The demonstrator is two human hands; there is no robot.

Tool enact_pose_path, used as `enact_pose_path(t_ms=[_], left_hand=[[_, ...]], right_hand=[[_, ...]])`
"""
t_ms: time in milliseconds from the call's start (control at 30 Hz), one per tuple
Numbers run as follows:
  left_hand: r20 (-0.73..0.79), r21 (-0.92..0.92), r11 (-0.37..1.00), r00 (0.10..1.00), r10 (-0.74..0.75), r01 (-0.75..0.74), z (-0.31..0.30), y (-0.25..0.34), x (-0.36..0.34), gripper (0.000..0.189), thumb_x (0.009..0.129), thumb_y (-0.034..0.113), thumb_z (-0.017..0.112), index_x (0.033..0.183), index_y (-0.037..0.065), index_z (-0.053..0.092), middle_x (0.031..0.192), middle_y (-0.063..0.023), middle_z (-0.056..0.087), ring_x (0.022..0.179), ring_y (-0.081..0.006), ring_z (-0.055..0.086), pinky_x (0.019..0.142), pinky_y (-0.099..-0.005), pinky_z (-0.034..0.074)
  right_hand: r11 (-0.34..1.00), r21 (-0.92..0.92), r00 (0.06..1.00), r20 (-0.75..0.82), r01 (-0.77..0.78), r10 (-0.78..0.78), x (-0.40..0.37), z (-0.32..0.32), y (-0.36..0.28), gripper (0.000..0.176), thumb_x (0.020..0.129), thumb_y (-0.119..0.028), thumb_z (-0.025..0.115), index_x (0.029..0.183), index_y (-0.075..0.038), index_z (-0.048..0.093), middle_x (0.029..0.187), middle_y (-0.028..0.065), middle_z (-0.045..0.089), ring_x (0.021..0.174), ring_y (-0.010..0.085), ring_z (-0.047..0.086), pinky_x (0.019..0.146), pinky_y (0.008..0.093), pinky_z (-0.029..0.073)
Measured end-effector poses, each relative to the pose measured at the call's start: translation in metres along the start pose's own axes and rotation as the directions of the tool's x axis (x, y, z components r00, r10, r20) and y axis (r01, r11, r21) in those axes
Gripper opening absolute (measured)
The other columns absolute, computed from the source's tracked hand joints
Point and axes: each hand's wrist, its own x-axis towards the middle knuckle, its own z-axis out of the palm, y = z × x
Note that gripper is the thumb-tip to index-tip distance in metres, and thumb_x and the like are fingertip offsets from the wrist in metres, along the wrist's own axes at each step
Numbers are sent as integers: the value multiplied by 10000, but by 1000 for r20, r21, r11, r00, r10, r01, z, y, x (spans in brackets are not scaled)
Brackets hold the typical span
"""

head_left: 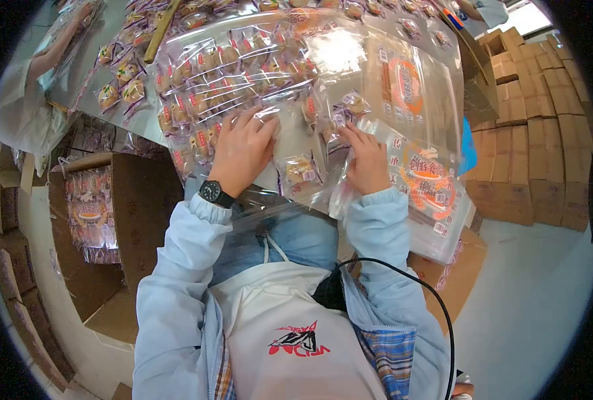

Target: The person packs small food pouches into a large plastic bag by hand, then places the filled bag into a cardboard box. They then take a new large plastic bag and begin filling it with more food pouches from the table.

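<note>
The left hand (245,150) lies open, fingers spread, over wrapped snacks (206,102); the right hand (370,160) reaches 1 purple-trimmed packet (353,105), its grip unclear.

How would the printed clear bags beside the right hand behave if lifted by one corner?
The printed bags would probably sag, since their film looks thin and wrinkled. They might slide over one another, given their glossy shine. They look flat and empty, so perhaps light for their size.
</note>
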Motion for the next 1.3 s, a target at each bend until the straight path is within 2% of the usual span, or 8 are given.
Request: enact_pose_path(t_ms=[100,400,500,800,1000,1100,1200,1300], left_hand=[[-5,-4,1000,1000,-17,17,-1,-1,-3,432,838,154,746,1259,137,651,1336,-77,645,1291,-299,567,1060,-491,426],[-38,-86,993,995,-90,86,-2,-1,-1,604,814,123,752,1385,91,559,1257,-108,659,1198,-308,605,1053,-473,425],[-54,-129,988,994,-90,83,-5,-1,-1,578,817,165,778,1340,59,555,1282,-142,649,1191,-351,603,1055,-488,437],[-35,-48,999,999,-1,-1,-6,-10,-7,515,827,206,780,1299,76,618,1344,-132,640,1233,-327,593,1093,-501,418],[-51,42,994,994,-100,102,-6,15,-12,391,831,187,769,1202,94,686,1332,-123,653,1235,-344,590,1138,-529,401],[-81,-58,998,997,-9,5,-6,26,-21,392,823,143,768,1201,78,690,1265,-127,673,1214,-349,605,1125,-534,421],[-121,-175,984,993,8,-29,1,32,-26,387,815,106,760,1194,71,689,1201,-128,675,1233,-355,604,1126,-542,423],[-93,-178,984,995,-46,29,6,35,-30,415,823,100,749,1230,72,672,1285,-119,651,1284,-340,575,1137,-539,408]], right_hand=[[996,-86,999,14,38,-37,6,-3,8,593,771,40,637,1322,-177,669,1398,19,655,1157,236,626,915,412,423],[992,-64,994,-21,109,-111,11,-1,36,426,832,-99,728,1244,-206,715,1037,15,750,973,229,636,858,423,413],[1000,9,995,-102,22,-21,12,-5,25,404,835,-129,747,1229,-217,726,1048,7,758,982,229,634,865,419,414],[999,53,997,78,-11,7,15,-12,17,387,851,-209,779,1237,-213,745,1097,31,767,924,248,624,871,410,420],[996,36,983,-164,86,-79,24,-7,29,323,900,-163,740,1223,-166,753,1060,81,751,837,292,644,794,433,478],[951,302,931,-321,-72,172,26,-26,20,283,939,-85,703,1220,-84,736,1003,96,741,794,263,680,707,390,526],[799,601,896,-344,-21,283,17,-45,11,256,972,-36,672,1223,-8,712,962,106,724,762,198,689,663,314,539],[615,783,952,-111,-93,286,-11,-46,-18,246,992,-29,662,1227,33,698,930,86,703,764,135,651,664,262,522]])
